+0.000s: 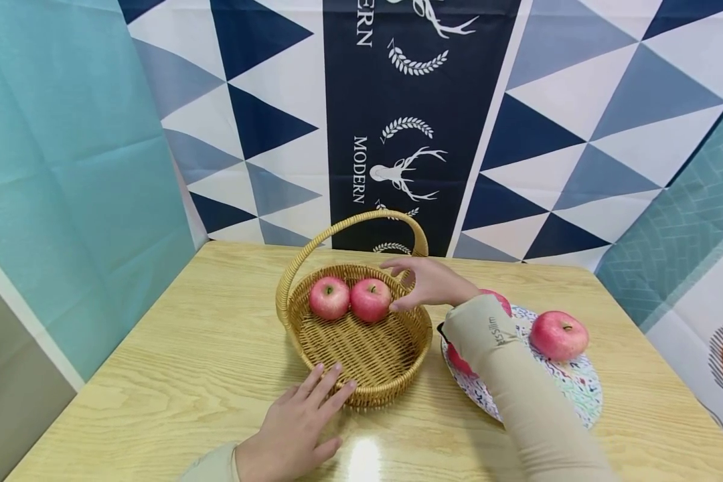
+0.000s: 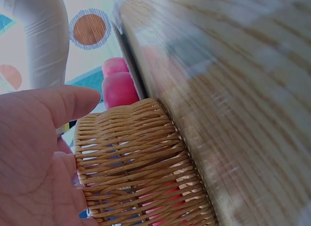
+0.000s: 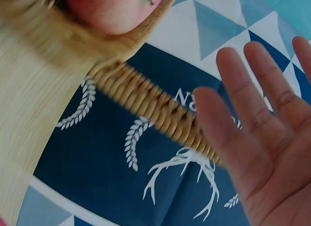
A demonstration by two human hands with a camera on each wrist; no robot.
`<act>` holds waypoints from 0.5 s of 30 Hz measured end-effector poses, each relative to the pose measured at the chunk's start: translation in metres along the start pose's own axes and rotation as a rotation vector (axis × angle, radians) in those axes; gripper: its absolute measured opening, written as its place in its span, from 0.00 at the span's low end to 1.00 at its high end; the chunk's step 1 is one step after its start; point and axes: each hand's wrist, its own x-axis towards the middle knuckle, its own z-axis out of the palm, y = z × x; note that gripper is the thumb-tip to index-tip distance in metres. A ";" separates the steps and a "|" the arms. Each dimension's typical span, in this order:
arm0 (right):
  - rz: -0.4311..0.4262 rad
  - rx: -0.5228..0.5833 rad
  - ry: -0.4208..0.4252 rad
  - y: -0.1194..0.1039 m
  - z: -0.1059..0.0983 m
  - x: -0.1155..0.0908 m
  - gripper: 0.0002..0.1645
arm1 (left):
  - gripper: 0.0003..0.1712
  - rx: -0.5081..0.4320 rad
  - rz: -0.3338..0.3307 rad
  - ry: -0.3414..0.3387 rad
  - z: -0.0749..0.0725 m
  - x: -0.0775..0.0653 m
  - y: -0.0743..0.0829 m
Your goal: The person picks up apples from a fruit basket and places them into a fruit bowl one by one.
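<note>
Two red apples (image 1: 329, 298) lie side by side at the back of a round wicker basket (image 1: 364, 388) with a tall arched handle (image 1: 313, 244). My left hand (image 1: 298, 425) has its fingers spread and rests the fingertips on the basket's near rim. Over the basket's right side is my right hand (image 1: 428, 281), beside the handle's right foot and close to the right-hand apple (image 1: 370, 300). Its fingers are relaxed and apart, with nothing between them in the right wrist view. Whether a fingertip touches that apple I cannot tell.
To the right, a speckled plate (image 1: 587, 395) carries a red apple (image 1: 559, 336) and two more partly hidden by my right sleeve (image 1: 518, 381). Everything stands on a light wooden table (image 1: 175, 375). A patterned cloth (image 1: 416, 134) hangs behind the table's back edge.
</note>
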 end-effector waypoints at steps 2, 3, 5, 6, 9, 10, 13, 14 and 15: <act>0.003 0.009 0.000 -0.003 0.002 0.006 0.46 | 0.43 -0.001 -0.003 -0.011 0.000 0.000 0.000; 0.004 0.025 0.004 -0.004 0.003 0.008 0.45 | 0.43 -0.004 -0.004 -0.016 -0.001 0.000 0.000; 0.000 0.067 0.013 -0.004 0.005 0.013 0.43 | 0.43 -0.005 -0.005 -0.020 0.000 0.000 0.000; -0.004 0.091 0.019 -0.003 0.006 0.016 0.43 | 0.43 -0.004 -0.005 -0.023 0.000 0.000 0.000; -0.018 0.157 0.038 -0.003 0.008 0.022 0.43 | 0.43 -0.008 0.000 -0.026 0.000 0.000 0.000; -0.019 0.167 0.041 -0.003 0.009 0.024 0.44 | 0.43 -0.010 0.002 -0.026 0.000 0.000 0.000; -0.021 0.164 0.048 -0.005 0.011 0.030 0.45 | 0.43 -0.021 0.004 -0.030 0.000 0.001 -0.001; -0.017 0.159 0.046 -0.005 0.012 0.033 0.45 | 0.43 -0.021 0.003 -0.030 0.000 0.001 -0.001; -0.009 0.149 0.043 -0.005 0.013 0.035 0.45 | 0.43 -0.022 0.003 -0.028 0.000 0.001 -0.001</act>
